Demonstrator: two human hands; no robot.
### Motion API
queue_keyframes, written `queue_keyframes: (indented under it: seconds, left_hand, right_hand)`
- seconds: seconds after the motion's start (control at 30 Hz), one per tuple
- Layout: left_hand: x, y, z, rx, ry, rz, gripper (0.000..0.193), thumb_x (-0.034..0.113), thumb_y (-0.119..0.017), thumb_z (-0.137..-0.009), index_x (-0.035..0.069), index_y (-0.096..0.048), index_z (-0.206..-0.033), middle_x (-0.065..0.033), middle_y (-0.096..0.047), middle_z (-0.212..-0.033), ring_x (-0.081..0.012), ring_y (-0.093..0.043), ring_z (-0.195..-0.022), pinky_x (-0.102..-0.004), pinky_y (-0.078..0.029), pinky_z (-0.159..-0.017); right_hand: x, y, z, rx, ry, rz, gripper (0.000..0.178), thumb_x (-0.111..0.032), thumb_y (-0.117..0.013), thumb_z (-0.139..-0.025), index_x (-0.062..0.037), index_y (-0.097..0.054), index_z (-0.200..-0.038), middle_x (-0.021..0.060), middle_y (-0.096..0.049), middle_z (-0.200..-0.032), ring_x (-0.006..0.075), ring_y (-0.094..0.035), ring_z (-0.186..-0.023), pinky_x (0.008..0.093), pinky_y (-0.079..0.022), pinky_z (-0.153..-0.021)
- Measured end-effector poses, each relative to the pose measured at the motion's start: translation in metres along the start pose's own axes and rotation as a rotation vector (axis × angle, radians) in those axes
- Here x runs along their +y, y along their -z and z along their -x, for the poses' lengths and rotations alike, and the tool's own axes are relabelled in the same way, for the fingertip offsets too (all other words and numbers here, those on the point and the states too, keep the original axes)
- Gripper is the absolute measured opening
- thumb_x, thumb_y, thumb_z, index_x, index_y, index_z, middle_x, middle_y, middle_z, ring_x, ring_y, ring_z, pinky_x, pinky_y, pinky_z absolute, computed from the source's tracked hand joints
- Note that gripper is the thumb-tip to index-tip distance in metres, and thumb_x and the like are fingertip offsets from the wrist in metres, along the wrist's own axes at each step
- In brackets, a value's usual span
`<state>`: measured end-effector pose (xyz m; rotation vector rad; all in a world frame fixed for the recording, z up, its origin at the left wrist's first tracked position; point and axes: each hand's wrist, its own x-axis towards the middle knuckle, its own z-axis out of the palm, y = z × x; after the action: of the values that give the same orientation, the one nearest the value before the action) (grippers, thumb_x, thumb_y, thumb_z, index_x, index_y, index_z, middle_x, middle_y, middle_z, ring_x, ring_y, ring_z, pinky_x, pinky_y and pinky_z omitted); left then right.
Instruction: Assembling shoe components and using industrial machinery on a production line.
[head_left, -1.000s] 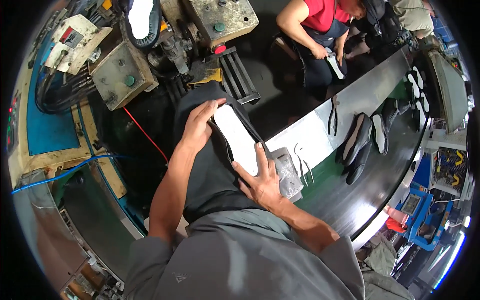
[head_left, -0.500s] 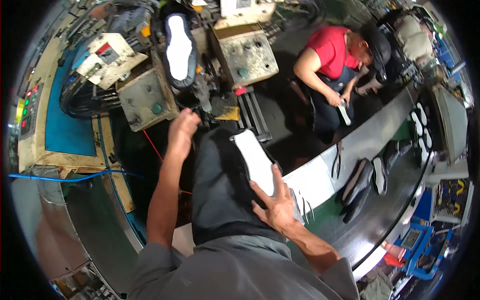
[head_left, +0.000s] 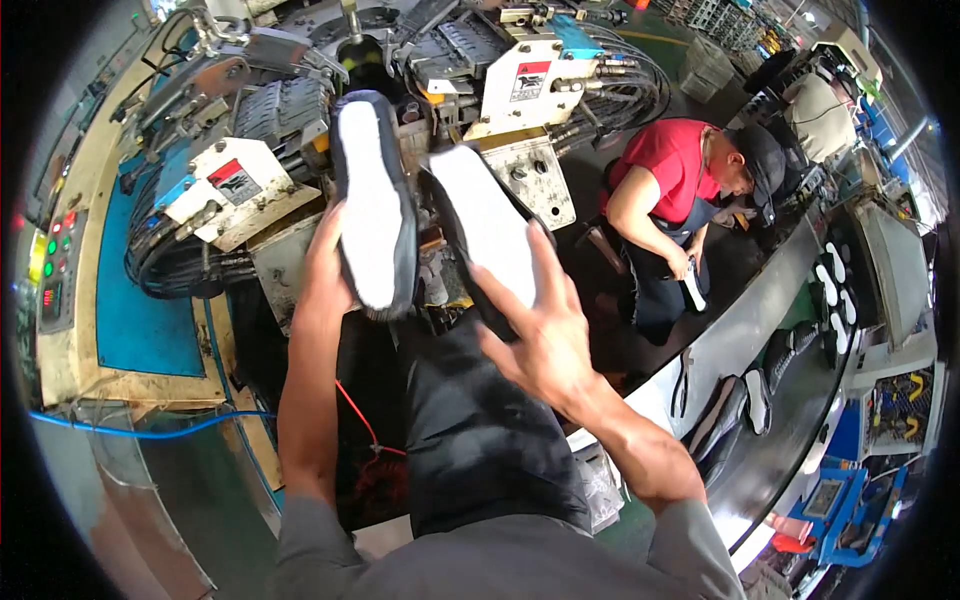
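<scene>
Two dark shoe uppers, soles up with white bottoms, are side by side in front of me at the machine. My left hand grips the left shoe upper along its outer left side, its fingers partly hidden behind it. My right hand holds the right shoe upper near its lower end, thumb and fingers spread over its white bottom and edge. This one tilts up and leftward. Behind both stands the machine, with metal parts and hoses; whether the left shoe upper still rests on it I cannot tell.
To the right a person in a red shirt sits handling a white-bottomed piece. A metal bench carries pliers and several shoe uppers. A control panel with lit buttons stands at the left, and a blue hose crosses below it.
My left hand has moved from below the machine's control box onto the left shoe upper. My right hand has raised its shoe upper from over my lap to beside it. The view has tilted up.
</scene>
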<state>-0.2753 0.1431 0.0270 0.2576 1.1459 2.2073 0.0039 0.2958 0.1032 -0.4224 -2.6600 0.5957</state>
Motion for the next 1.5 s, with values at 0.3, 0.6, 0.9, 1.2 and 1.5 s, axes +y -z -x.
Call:
queue_keyframes:
  seconds: [0.3, 0.6, 0.9, 1.2, 1.5]
  left_hand:
    - [0.000, 0.048, 0.208, -0.139, -0.035, 0.190, 0.099, 0.068, -0.061, -0.101, -0.004, -0.036, -0.165, -0.0353, -0.063, -0.141, -0.0467, -0.073, -0.111, -0.0558, -0.065, -0.090]
    - [-0.031, 0.097, 0.302, 0.155, 0.076, 0.192, 0.099, 0.071, -0.065, -0.096, -0.001, -0.044, -0.161, -0.0293, -0.068, -0.136, -0.0425, -0.075, -0.114, -0.0516, -0.066, -0.091]
    - [-0.052, 0.073, 0.326, 0.287, 0.151, 0.183, 0.095, 0.072, -0.058, -0.096, 0.002, -0.048, -0.159, -0.0273, -0.073, -0.131, -0.0382, -0.077, -0.111, -0.0484, -0.066, -0.092]
    - [-0.099, 0.084, 0.310, 0.381, 0.232, 0.237, 0.089, 0.069, -0.043, -0.105, -0.002, -0.051, -0.157, -0.0266, -0.072, -0.131, -0.0398, -0.075, -0.110, -0.0494, -0.064, -0.092]
    - [-0.112, 0.077, 0.257, 0.296, 0.345, 0.203, 0.079, 0.039, -0.048, -0.099, 0.007, -0.037, -0.170, -0.0226, -0.061, -0.149, -0.0360, -0.069, -0.129, -0.0492, -0.059, -0.110]
  right_hand:
    - [-0.010, -0.094, -0.121, 0.090, 0.051, -0.073, 0.075, -0.022, -0.085, -0.085, -0.0315, -0.063, -0.156, 0.0324, -0.019, -0.176, 0.0562, -0.058, -0.125, 0.0590, -0.058, -0.106]
    - [-0.021, -0.136, -0.129, 0.193, 0.071, -0.035, 0.077, -0.020, -0.086, -0.084, -0.0313, -0.062, -0.156, 0.0321, -0.014, -0.177, 0.0590, -0.055, -0.126, 0.0589, -0.057, -0.107]
    - [-0.021, -0.141, -0.126, 0.172, 0.252, 0.200, 0.082, -0.044, -0.082, -0.093, -0.0153, -0.051, -0.163, 0.0375, -0.021, -0.174, 0.0626, -0.028, -0.157, 0.0682, -0.036, -0.125]
    - [-0.028, -0.116, -0.137, 0.001, 0.296, 0.350, 0.082, -0.048, -0.082, -0.092, -0.0140, -0.052, -0.160, 0.0282, -0.041, -0.166, 0.0588, -0.037, -0.153, 0.0610, -0.048, -0.118]
    - [-0.034, -0.120, -0.235, -0.073, 0.236, 0.351, 0.075, -0.044, -0.083, -0.093, -0.0112, -0.056, -0.155, 0.0249, -0.050, -0.156, 0.0554, -0.044, -0.146, 0.0588, -0.058, -0.108]
